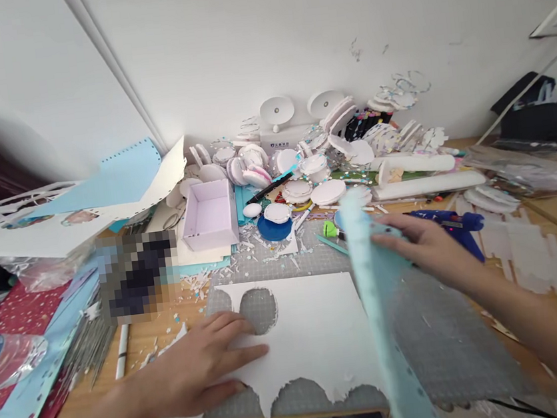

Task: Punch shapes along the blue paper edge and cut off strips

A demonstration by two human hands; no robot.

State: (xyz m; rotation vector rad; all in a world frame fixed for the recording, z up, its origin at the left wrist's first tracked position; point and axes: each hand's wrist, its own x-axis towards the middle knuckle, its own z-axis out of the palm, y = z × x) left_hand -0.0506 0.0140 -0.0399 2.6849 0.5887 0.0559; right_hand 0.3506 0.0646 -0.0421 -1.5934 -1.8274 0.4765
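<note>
My left hand (218, 360) lies flat, fingers spread, on a white foam-like sheet (318, 338) with a round hole and curved bites cut from its edges. Under that sheet is a grey cutting mat (449, 337). My right hand (415, 240) pinches the edge of a pale blue sheet (368, 292) with small holes along its margin. This sheet stands nearly edge-on to me over the right side of the white sheet and is partly blurred. Just behind it are a green-capped item (330, 229) and a blue glue gun (448, 220).
Stacked white discs (329, 192) with trimmings crowd the back by the wall. A lilac open box (208, 213) stands at back left, near a blue round lid (275, 229). White scraps lie about. Sheets and thin wires (90, 348) fill the left; white strips (528, 254) lie right.
</note>
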